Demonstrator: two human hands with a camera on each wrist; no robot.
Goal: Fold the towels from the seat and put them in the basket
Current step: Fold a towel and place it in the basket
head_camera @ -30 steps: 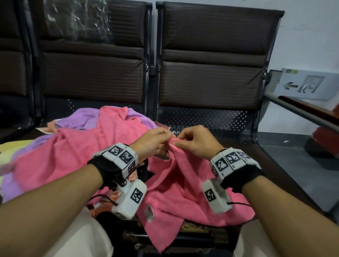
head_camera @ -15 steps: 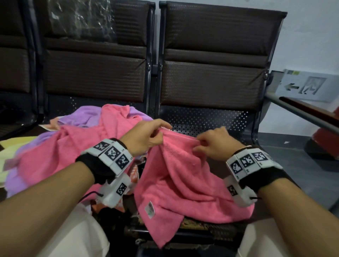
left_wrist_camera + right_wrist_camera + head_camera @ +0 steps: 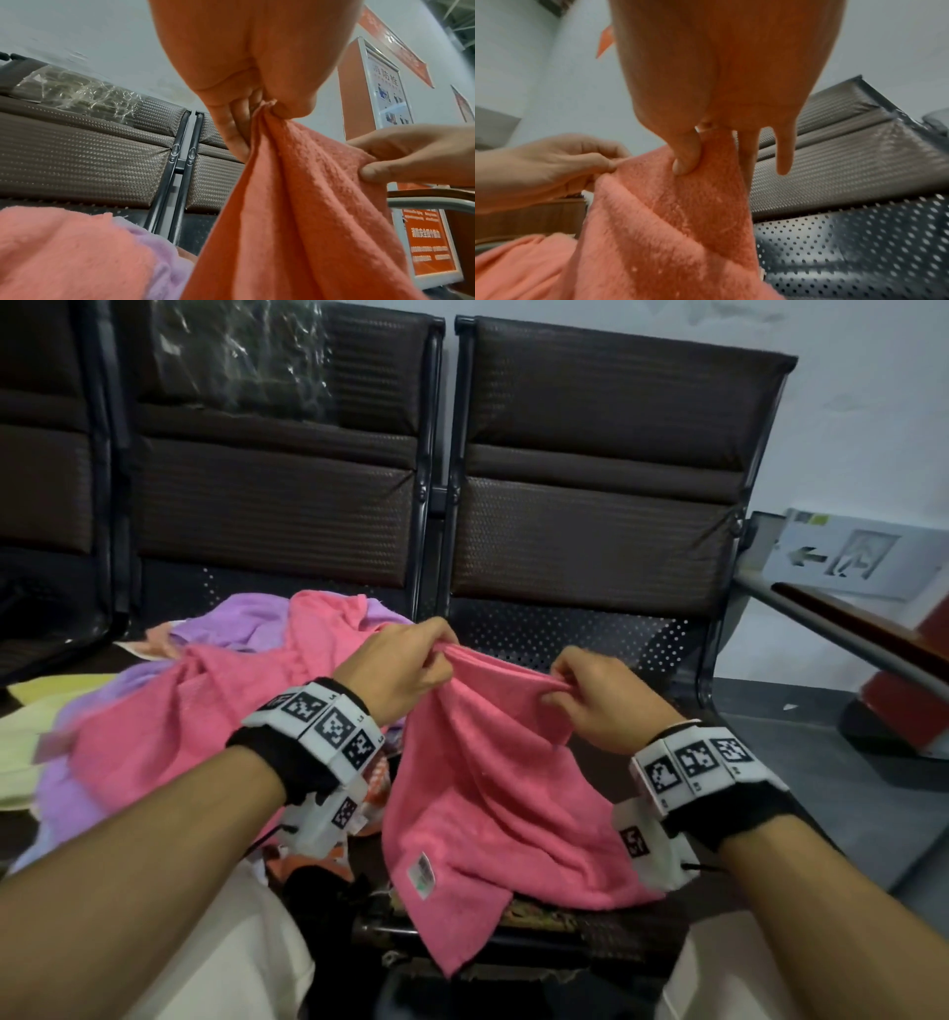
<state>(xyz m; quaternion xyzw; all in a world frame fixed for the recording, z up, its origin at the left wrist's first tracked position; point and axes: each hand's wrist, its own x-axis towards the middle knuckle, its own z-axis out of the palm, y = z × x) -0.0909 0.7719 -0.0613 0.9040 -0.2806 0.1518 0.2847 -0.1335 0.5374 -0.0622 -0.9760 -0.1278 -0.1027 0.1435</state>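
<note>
A pink towel (image 3: 493, 793) hangs between my two hands over the front of the dark perforated seat (image 3: 590, 639). My left hand (image 3: 405, 660) pinches its top edge at the left, and in the left wrist view the left hand (image 3: 259, 113) bunches the cloth (image 3: 295, 203) at the fingertips. About a hand's width to the right, my right hand (image 3: 585, 695) pinches the same edge, thumb pressed on the towel (image 3: 670, 213) in the right wrist view. A white label (image 3: 422, 868) shows near the towel's lower edge. No basket is in view.
A heap of other towels lies on the seat to the left: pink (image 3: 169, 726), purple (image 3: 241, 624) and pale yellow (image 3: 31, 742). Brown padded chair backs (image 3: 590, 469) stand behind. A metal armrest (image 3: 842, 634) runs at the right, grey floor beyond it.
My hands have drawn apart along the towel's top edge, the right one sliding rightward, so the edge is stretched between them. The towel has been lifted slightly off the seat.
</note>
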